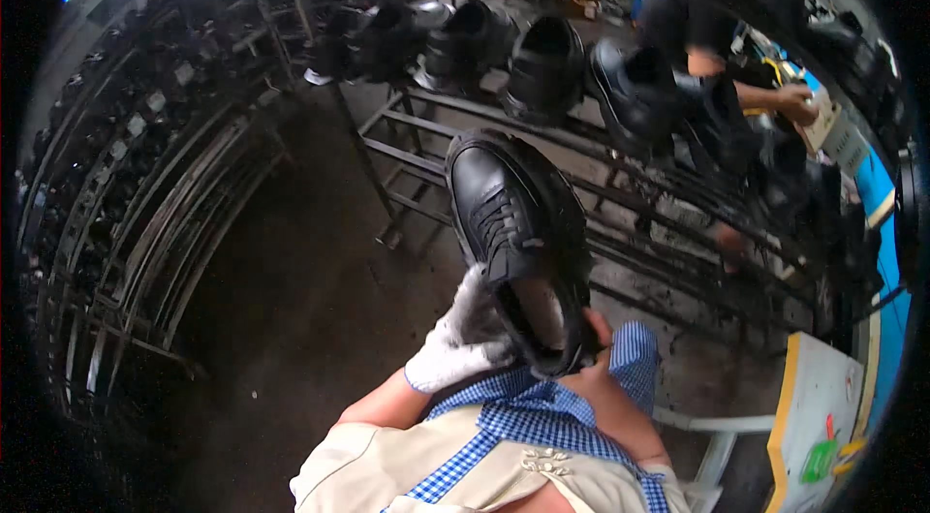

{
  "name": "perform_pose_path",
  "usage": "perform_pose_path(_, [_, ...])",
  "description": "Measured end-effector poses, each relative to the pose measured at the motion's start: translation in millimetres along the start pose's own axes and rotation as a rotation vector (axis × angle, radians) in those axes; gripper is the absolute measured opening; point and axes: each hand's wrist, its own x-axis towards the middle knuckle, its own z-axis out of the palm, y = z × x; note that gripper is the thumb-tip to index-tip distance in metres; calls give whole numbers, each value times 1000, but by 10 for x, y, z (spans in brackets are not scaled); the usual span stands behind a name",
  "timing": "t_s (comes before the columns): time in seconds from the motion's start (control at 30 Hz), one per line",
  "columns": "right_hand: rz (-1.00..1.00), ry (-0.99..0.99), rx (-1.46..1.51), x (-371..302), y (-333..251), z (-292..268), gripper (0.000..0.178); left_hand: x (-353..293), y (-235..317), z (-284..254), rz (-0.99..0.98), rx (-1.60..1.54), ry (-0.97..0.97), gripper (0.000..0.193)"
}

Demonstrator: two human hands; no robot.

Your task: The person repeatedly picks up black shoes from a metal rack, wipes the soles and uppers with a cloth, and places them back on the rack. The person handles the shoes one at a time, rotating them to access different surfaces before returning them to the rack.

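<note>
A black lace-up shoe (496, 208) is held up in front of me, its toe pointing away and its opening toward me. A pale lining shows inside the opening. My left hand (465, 339), in a white glove, closes on the shoe's left side near the heel. My bare right hand (593, 358) grips the right side of the heel, with its fingers partly hidden behind the shoe. Beyond it, several black shoes, one of them a black shoe (545, 67) with its opening up, stand along a metal rack.
The metal rack (417, 156) crosses in front of me. More racks (184, 213) loaded with dark shoes curve along the left. Another person's hand (796, 104) is beyond the rack at the right. A white board with a yellow edge (814, 406) stands at lower right.
</note>
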Motion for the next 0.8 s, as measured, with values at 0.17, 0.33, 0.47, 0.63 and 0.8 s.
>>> perform_pose_path(0.17, [-108, -87, -24, 614, -150, 267, 72, -187, 175, 40, 387, 474, 119, 101])
perform_pose_path(0.33, [-308, -148, -171, 886, -251, 372, 88, -125, 201, -36, 579, 1000, 210, 45])
perform_pose_path(0.47, [-299, -140, -143, 826, -181, 444, 88, -120, 45, -178, 640, 780, 214, 43])
perform_pose_path(0.63, [-143, -143, 13, 818, -454, 349, 82, 209, 667, -482, 871, 608, 289, 36])
perform_pose_path(0.8, [178, -58, -207, -7, 11, -122, 78, 709, 1569, -864, 1249, 1382, 627, 34])
